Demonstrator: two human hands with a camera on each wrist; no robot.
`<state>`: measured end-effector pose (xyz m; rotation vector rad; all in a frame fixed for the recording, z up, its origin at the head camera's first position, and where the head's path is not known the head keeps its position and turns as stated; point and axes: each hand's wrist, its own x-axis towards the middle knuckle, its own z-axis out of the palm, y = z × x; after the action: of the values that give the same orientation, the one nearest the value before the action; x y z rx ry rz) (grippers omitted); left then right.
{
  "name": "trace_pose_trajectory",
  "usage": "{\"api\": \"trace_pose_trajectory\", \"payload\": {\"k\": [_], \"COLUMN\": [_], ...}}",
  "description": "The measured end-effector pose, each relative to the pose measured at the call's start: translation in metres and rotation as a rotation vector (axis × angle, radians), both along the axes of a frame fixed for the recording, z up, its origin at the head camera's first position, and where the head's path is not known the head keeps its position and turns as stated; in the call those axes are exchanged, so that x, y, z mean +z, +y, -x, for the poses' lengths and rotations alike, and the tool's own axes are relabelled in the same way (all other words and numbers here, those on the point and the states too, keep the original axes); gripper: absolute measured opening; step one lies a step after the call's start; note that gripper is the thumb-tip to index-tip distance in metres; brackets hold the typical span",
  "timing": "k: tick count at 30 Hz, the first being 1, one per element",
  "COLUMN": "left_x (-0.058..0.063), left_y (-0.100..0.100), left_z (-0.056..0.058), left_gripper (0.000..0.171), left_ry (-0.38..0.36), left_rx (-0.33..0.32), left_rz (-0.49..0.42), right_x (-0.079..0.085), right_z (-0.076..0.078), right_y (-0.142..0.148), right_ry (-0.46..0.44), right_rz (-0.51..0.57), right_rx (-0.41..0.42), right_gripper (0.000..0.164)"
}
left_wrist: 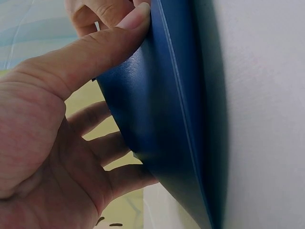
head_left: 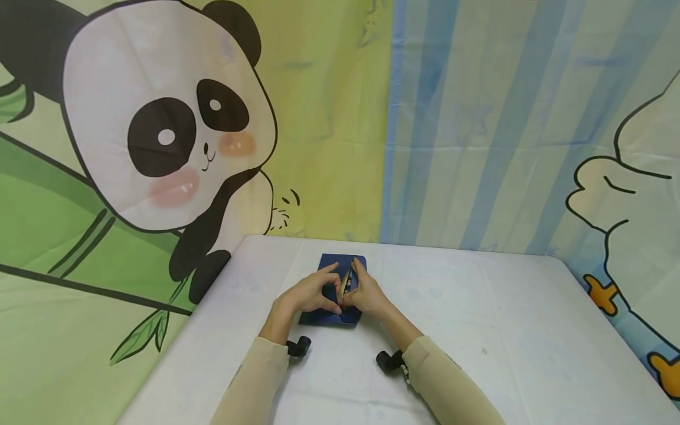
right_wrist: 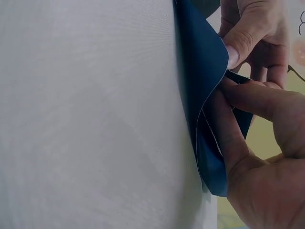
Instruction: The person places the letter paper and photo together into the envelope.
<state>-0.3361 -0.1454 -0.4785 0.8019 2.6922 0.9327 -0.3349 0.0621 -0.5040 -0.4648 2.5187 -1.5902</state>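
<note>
A dark blue paper folder [head_left: 323, 319], thin and flat, lies near the far edge of the white table. My left hand [head_left: 303, 296] holds its edge; in the left wrist view the thumb presses the blue face [left_wrist: 143, 109] while the other fingers reach behind it. From the right, my right hand [head_left: 370, 296] grips the folder at a gaping fold, with a tan edge showing there. The right wrist view has fingers of the right hand [right_wrist: 269, 183] tucked into the gap of the bent blue sheet [right_wrist: 200, 62]. What lies inside is hidden.
A white cloth covers the table [head_left: 478, 330]. Behind it hangs a curtain [head_left: 329, 118] printed with a panda [head_left: 170, 77] and stripes. Small black wrist cameras [head_left: 390, 361] are worn below both hands.
</note>
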Motion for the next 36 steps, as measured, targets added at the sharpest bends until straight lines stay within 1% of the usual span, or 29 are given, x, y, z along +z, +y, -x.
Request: {"api": "trace_pose_trajectory", "payload": {"k": [7, 10, 15, 22, 26, 32, 33, 36], "left_x": [-0.0010, -0.0014, -0.0012, 0.0008, 0.0006, -0.0005, -0.0009, -0.0012], "left_y": [0.0004, 0.0008, 0.0007, 0.0013, 0.0015, 0.0014, 0.0013, 0.0011], "left_z": [-0.0019, -0.0026, -0.0030, -0.0003, 0.0000, -0.0010, -0.0010, -0.0005], "left_gripper": [0.037, 0.039, 0.040, 0.037, 0.036, 0.038, 0.039, 0.039], "left_ry": [-0.014, -0.027, -0.025, -0.022, -0.017, -0.016, -0.013, -0.006], "left_rx": [0.000, 0.003, 0.000, 0.003, -0.004, -0.013, -0.015, -0.019], "left_rz": [-0.011, -0.015, -0.017, -0.019, -0.022, -0.041, -0.043, -0.041], "right_x": [-0.0016, -0.0022, -0.0028, -0.0028, -0.0040, -0.0025, -0.0018, 0.0011], "right_z": [-0.0002, -0.0013, -0.0019, -0.0003, 0.0011, -0.0007, -0.0011, -0.0032], "right_y": [-0.0020, -0.0023, -0.0021, -0.0036, -0.0034, -0.0024, -0.0019, 0.0001], "right_ry": [-0.019, -0.035, -0.044, -0.009, -0.001, -0.011, -0.016, -0.073], "right_rz": [0.016, 0.041, 0.052, 0.005, 0.007, 0.034, 0.048, 0.122], "right_rx": [-0.011, -0.008, 0.001, -0.012, -0.002, 0.000, 0.003, 0.027], "right_gripper": [0.124, 0.124, 0.122, 0.121, 0.121, 0.119, 0.119, 0.116]}}
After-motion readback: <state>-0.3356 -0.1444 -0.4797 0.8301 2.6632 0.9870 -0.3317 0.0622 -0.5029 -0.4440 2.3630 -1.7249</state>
